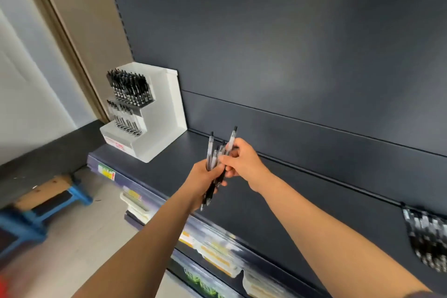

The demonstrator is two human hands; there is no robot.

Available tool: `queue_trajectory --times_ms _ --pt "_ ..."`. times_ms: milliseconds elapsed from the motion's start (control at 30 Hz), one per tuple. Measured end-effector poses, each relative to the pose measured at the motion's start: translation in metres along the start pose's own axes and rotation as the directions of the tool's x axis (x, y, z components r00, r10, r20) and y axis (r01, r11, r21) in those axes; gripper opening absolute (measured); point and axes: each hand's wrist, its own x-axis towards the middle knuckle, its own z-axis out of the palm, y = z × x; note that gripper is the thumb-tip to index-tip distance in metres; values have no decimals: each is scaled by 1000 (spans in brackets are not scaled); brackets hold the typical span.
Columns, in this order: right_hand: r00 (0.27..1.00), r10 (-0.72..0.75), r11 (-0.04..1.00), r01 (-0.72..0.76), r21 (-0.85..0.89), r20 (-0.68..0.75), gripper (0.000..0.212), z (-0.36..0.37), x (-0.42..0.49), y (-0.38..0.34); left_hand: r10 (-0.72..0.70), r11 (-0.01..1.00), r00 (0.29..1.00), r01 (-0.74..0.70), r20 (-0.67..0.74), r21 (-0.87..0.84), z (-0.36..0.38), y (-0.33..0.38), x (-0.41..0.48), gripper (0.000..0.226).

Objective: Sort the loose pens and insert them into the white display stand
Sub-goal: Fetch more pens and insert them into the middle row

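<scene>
Left grip is curled round a bundle of pens above the shelf's front edge. Right grip pinches one clear pen at its upper barrel. Judged light, stiff and slick; best held mid-barrel. The white display stand is at the shelf's left end, well apart.

Both your bare arms reach forward, forearms converging until the hands touch. Your left hand is curled in a fist round a bundle of pens. Your right hand pinches a single pen between thumb and fingertips.
</scene>
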Motion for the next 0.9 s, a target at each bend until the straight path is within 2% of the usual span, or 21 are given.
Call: queue_trajectory --times_ms 100,267,467,600,733,900 --pt "995 -24 999 27 -33 100 13 39 4 -14 22 1000 996 -21 -81 17 -41 -4 -16 14" --pt "992 -113 993 112 23 59 3 88 29 -46 41 998 977 -32 -207 47 -102 -7 -35 10" --pt "988 -144 987 141 72 49 13 161 68 -65 90 995 953 -73 -290 67 -180 -4 -31 10" --pt "991 -128 986 130 106 -25 3 212 101 -76 110 993 951 -93 -290 70 -237 0 -14 8" --pt "988 -132 988 137 64 -77 15 244 129 -85 128 992 963 -123 -235 37 -284 4 8 4" --pt "885 -309 951 275 -143 -349 14 254 161 -89 132 991 952 -135 -277 9 -332 2 39 14"
